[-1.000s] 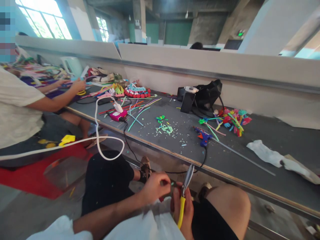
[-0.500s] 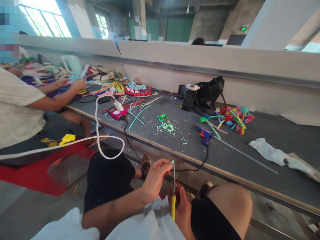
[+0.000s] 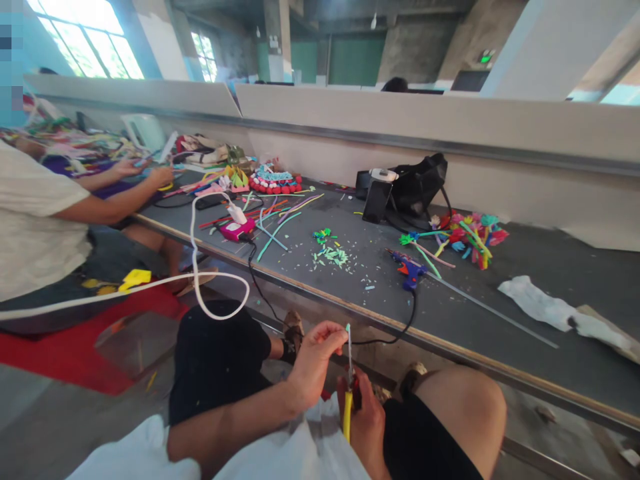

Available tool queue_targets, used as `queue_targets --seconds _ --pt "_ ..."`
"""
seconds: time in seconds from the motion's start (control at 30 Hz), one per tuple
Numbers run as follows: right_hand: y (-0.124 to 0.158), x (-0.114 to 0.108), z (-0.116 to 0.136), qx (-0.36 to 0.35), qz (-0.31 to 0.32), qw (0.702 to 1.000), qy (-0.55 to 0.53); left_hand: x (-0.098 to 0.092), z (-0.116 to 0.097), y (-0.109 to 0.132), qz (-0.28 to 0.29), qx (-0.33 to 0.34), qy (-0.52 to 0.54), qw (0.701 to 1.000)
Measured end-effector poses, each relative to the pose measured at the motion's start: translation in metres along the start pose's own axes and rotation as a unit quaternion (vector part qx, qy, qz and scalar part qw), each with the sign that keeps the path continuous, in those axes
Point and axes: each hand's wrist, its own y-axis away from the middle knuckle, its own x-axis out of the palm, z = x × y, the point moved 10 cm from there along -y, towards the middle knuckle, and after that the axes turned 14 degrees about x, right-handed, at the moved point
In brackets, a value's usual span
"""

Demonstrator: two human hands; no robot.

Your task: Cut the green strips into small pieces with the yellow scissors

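My left hand point(image 3: 320, 357) is closed in a pinch on a small light-green piece point(image 3: 348, 328), which looks like a bit of pipe cleaner. My right hand point(image 3: 367, 410) grips a pair of scissors point(image 3: 347, 407) with a yellow handle, held over my lap. The blades point up, and their tips meet the green piece at my left fingertips. Beyond my hands, many small green clippings point(image 3: 334, 255) lie scattered on the dark table point(image 3: 300, 293). A little green bundle point(image 3: 324, 235) sits just behind them.
A blue glue gun point(image 3: 411, 272) lies right of the clippings, its cord hanging over the edge. Colourful pipe-cleaner flowers point(image 3: 473, 237) and a black bag point(image 3: 423, 190) are behind. A pink power adapter point(image 3: 237, 230) and white cable point(image 3: 196, 267) are left, beside a co-worker's arm point(image 3: 110, 207).
My left hand has shifted slightly right, bringing the green piece against the scissor tips. The co-worker's hands at the left have moved a little apart.
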Motion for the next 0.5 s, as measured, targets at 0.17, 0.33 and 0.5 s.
queue_targets --seconds 0.17,0.33,0.5 --pt "-0.0010 -0.0013 -0.0041 0.007 -0.003 1.000 -0.010 -0.0002 -0.0043 -0.0010 -0.002 0.009 -0.018 1.000" --pt "-0.0013 0.0004 -0.0053 0.026 0.011 0.999 -0.030 -0.0003 -0.0078 -0.0011 0.000 0.005 -0.029 1.000" --pt "-0.0061 -0.0047 -0.0048 0.062 0.002 0.996 -0.063 0.0047 -0.0030 -0.0009 0.041 -0.020 -0.018 0.999"
